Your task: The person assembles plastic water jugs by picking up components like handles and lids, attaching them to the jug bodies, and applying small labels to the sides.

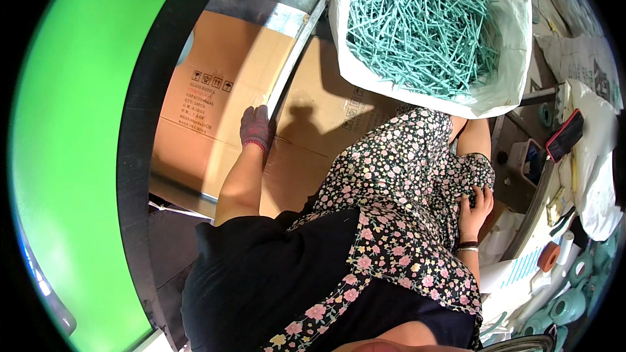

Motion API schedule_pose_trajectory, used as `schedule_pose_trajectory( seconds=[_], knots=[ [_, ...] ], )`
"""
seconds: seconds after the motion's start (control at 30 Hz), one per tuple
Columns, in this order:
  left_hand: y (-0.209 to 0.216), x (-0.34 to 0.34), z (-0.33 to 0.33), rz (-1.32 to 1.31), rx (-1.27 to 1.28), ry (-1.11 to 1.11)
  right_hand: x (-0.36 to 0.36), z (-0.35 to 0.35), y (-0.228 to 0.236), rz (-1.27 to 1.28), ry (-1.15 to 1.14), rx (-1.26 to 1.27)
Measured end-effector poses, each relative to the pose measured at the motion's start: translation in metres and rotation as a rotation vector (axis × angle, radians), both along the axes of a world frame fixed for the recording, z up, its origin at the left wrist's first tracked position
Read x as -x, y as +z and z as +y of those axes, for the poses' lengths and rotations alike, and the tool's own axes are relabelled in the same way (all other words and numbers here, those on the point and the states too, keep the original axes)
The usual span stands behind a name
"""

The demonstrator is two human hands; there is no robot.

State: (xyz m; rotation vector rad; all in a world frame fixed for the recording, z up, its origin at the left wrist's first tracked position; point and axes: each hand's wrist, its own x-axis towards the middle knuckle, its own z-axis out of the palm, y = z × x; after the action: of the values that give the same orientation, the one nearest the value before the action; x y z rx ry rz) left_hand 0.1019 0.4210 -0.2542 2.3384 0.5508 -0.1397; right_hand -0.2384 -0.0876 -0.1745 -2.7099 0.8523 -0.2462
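Observation:
My left hand (255,127) wears a dark grey glove with a red cuff. Its bent fingers grip the rim of a metal tray (297,50) lined with printed brown cardboard (238,42). Bare, my right hand (477,212) lies on the floral apron (391,182) over my lap, its fingers spread and holding nothing. Beyond my knees stands a white sack (515,58), its mouth wide and turned down. A heap of thin teal plastic sticks (424,29) fills it.
A bright green panel (85,91) with a black edge rises at the left. More cardboard (313,91) lies between tray and lap. At right a bench carries a red-edged phone (565,135), white plastic bags (590,176), a brown roll (549,256) and several teal rolls (568,305).

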Motion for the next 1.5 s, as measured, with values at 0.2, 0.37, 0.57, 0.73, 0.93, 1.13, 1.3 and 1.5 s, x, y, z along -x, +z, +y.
schedule_pose_trajectory(
  seconds=[0.2,0.37,0.57,0.73,0.93,1.13,1.3,1.5],
  knots=[
    [0.023,-0.013,-0.011,0.039,0.076,-0.115,-0.001,0.000,0.003,0.020,-0.024,-0.021],
    [-0.004,-0.021,-0.007,-0.100,0.045,-0.333,0.000,-0.001,0.009,0.030,-0.026,-0.043],
    [0.011,-0.021,-0.021,0.008,-0.062,-0.287,0.012,-0.006,0.020,0.016,0.002,-0.174],
    [0.020,-0.016,-0.038,0.224,-0.313,-0.283,0.014,-0.011,0.013,0.035,0.025,-0.129],
    [0.044,-0.032,-0.047,0.215,-0.208,-0.397,0.010,-0.010,0.022,0.009,-0.013,-0.150],
    [0.025,-0.082,-0.080,-0.256,-0.192,-0.402,0.047,-0.031,0.034,-0.379,-0.245,-0.422],
    [0.010,-0.141,-0.104,-0.024,-0.183,-0.519,0.140,-0.050,0.031,-0.405,-0.531,-0.465],
    [0.049,-0.184,-0.108,-0.068,-0.010,-0.468,0.180,-0.026,0.051,-0.269,-0.621,-0.464]
  ],
)
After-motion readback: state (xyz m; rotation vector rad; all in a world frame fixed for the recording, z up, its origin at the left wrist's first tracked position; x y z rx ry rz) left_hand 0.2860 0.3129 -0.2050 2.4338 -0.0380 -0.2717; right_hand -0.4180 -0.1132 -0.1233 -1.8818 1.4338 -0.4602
